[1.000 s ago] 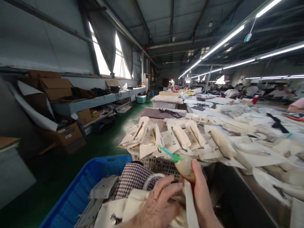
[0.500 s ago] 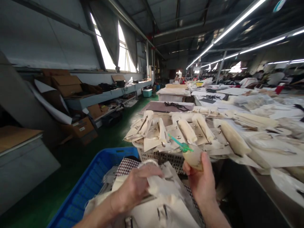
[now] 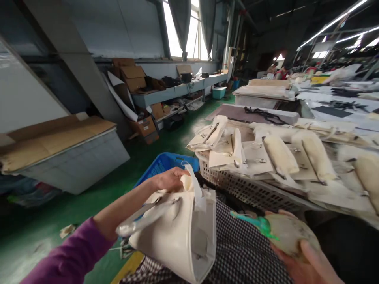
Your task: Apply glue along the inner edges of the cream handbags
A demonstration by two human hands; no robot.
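A cream bag body (image 3: 174,232), open at its side and with a wrapped strap, rests over the checked cloth on the lap. My left hand (image 3: 170,179) is closed on the bag's upper edge. In my right hand (image 3: 299,252) lies a rounded translucent bottle (image 3: 291,232) with a green nozzle pointing left, apart from the bag. The fingers wrap round the bottle from below, with the thumb over its side.
A blue crate (image 3: 166,161) stands behind my left hand. Beyond it, a perforated basket (image 3: 237,183) holds several cream bag pieces (image 3: 281,154). Cardboard (image 3: 59,136) covers a box at left. A long bench (image 3: 177,88) runs under the window.
The view has swung left and down. The cream bag has come up out of the blue crate with my left hand. My right hand, still round the bottle, appears lower and farther right.
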